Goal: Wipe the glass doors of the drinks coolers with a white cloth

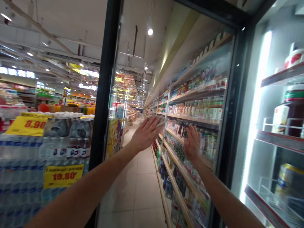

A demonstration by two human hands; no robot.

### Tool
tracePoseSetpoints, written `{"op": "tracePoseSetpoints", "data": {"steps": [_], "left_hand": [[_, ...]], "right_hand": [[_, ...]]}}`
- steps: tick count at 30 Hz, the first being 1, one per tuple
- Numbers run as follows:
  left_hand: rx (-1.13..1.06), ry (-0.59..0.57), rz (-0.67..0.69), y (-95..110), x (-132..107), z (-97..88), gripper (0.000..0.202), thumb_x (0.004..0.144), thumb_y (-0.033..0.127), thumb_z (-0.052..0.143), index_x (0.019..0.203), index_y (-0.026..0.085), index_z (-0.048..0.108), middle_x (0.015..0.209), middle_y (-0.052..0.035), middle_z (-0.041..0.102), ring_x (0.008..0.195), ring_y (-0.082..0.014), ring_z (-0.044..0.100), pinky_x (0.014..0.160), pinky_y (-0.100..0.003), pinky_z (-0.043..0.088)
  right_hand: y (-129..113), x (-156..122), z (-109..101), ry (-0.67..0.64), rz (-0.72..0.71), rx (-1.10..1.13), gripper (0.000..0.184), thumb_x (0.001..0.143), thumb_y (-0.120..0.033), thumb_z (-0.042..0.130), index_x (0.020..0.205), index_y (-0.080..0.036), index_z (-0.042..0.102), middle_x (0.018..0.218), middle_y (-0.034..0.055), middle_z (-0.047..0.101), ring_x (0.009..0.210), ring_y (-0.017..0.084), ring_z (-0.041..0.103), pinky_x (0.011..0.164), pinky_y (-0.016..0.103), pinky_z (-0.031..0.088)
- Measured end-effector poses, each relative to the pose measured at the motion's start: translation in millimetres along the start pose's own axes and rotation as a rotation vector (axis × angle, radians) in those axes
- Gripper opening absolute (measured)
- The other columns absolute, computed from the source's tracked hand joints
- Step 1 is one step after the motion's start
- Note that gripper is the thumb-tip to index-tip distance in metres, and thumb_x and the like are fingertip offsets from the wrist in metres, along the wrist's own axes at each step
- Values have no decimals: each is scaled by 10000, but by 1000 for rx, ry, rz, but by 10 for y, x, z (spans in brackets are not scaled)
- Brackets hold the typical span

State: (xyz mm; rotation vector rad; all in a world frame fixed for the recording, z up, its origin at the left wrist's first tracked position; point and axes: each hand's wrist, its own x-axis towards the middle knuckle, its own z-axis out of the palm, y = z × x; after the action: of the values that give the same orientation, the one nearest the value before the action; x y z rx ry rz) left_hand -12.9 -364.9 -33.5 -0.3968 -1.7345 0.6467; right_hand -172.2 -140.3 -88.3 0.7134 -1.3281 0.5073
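Observation:
A tall glass door (140, 190) with a black frame stands open in front of me. My left hand (147, 132) lies with outstretched fingers over a pale, light-coloured cloth (161, 121), held flat at the glass; most of the cloth is hidden under the hand. Lower and to the right, my right hand (192, 143) is raised to the same pane with its fingers spread and nothing in it. Whether its palm touches the glass I cannot tell. Rows of bottles on shelves and an aisle show in the pane behind both hands.
At right is the lit inside of a cooler, with wire-fronted shelves (280, 139), a dark bottle (291, 110) and cans (288, 179). Shrink-wrapped water bottles (19, 167) are stacked at left under yellow price signs (63, 175). The door's black edge (104, 88) stands between.

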Motion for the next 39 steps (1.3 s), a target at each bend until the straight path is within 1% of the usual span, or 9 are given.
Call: {"op": "tracePoseSetpoints", "data": {"steps": [2,4,9,14,20,25,31,36,39], "left_hand": [[-56,-36,212,73,31,40,435,920,285,387,1354,254,401,1451,-25,388,1363,-200,296,1112,-382,247],[-85,-58,293,106,93,63,434,924,293,380,1357,266,395,1446,-6,396,1360,-183,302,1117,-366,239],[-32,-1,-80,152,290,82,459,917,284,389,1372,223,379,1471,-70,346,1377,-254,260,1108,-449,233],[-144,-72,366,225,353,127,417,919,274,382,1332,250,430,1431,-24,419,1337,-185,345,1117,-377,239],[-67,36,-125,83,660,76,447,920,257,371,1361,188,393,1467,-100,349,1379,-259,252,1104,-479,240],[-131,-76,286,76,732,81,414,918,251,386,1328,240,434,1423,-35,431,1346,-189,327,1129,-389,213],[-70,75,-179,-91,967,42,450,909,249,386,1353,174,402,1465,-104,352,1385,-257,235,1121,-481,205],[-143,-99,339,113,850,97,404,931,263,347,1320,232,451,1409,-35,450,1333,-188,350,1121,-378,244],[-109,-69,188,-192,946,-1,415,939,291,320,1333,227,432,1429,-38,422,1353,-203,316,1125,-413,231]], "right_hand": [[-2,0,-1,-6,4,5,531,885,-227,360,1414,-236,312,1426,104,426,1373,237,302,1090,499,269],[-4,0,0,-10,7,5,533,884,-225,361,1415,-237,310,1426,101,427,1376,234,295,1092,496,266],[-18,-3,-4,-21,21,-1,531,891,-238,339,1421,-240,300,1443,94,402,1381,233,284,1099,493,251],[-47,13,-32,-38,35,-4,527,895,-235,331,1420,-247,296,1432,91,418,1378,228,291,1099,486,255],[-55,28,-54,-17,21,-1,529,899,-233,324,1426,-241,282,1431,97,418,1381,235,284,1093,494,263],[-56,26,-60,-30,22,15,542,893,-224,337,1431,-244,271,1443,86,403,1384,231,275,1103,491,252],[-56,34,-73,-25,29,12,532,902,-244,324,1431,-254,266,1438,90,408,1377,239,291,1093,500,260],[-63,33,-75,-32,30,9,525,906,-237,325,1429,-247,275,1439,92,407,1381,235,282,1093,494,265],[-69,35,-72,-16,24,7,528,905,-237,326,1430,-250,270,1432,95,416,1381,232,284,1091,496,269]]}}
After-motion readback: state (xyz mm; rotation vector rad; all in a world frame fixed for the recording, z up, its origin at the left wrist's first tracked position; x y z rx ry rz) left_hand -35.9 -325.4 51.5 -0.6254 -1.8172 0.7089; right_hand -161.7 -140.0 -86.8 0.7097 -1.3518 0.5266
